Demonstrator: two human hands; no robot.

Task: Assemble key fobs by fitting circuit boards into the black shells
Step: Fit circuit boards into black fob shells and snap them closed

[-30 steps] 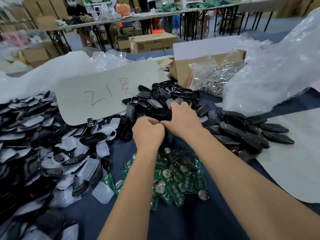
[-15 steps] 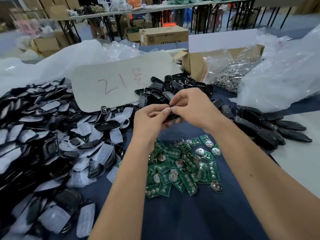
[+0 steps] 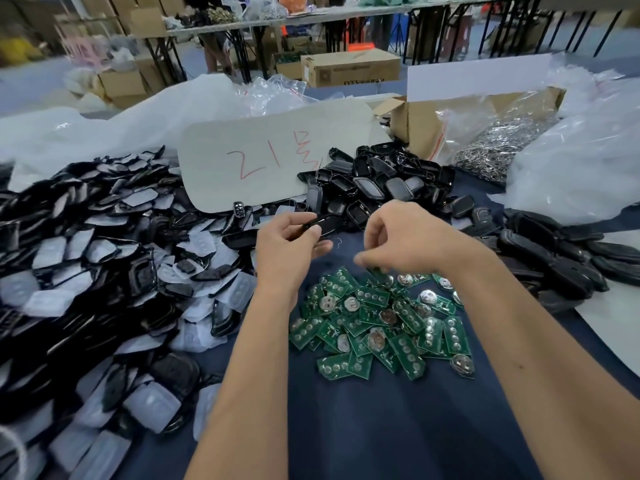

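One black shell (image 3: 323, 225) is in our left hand (image 3: 287, 244), pinched between the thumb and the fingertips and held in the air above the middle of the bench (image 3: 346, 427), well clear of the blue cloth. Its long axis runs almost level, from left to right across our view, and the end that shows points to the right, toward our right hand (image 3: 398, 237). We cannot tell whether its hollow side faces up or toward us.

Our right hand hangs just over the far edge of the pile of green circuit boards (image 3: 377, 320). Its fingers are curled downward and the tips come close together over a board, but they are blurred, so we cannot tell if they already hold one.

We judge the shell to be light, stiff plastic with a glossy and rather slippery skin. It is best held by its two long edges, as the left hand does, so the cavity stays free. A board looks thin, flat, rigid and very light, and some boards carry a round metal coin cell. We would take one by its short edges, not by the face, and turn its long side along the long axis of the shell before we press it in.
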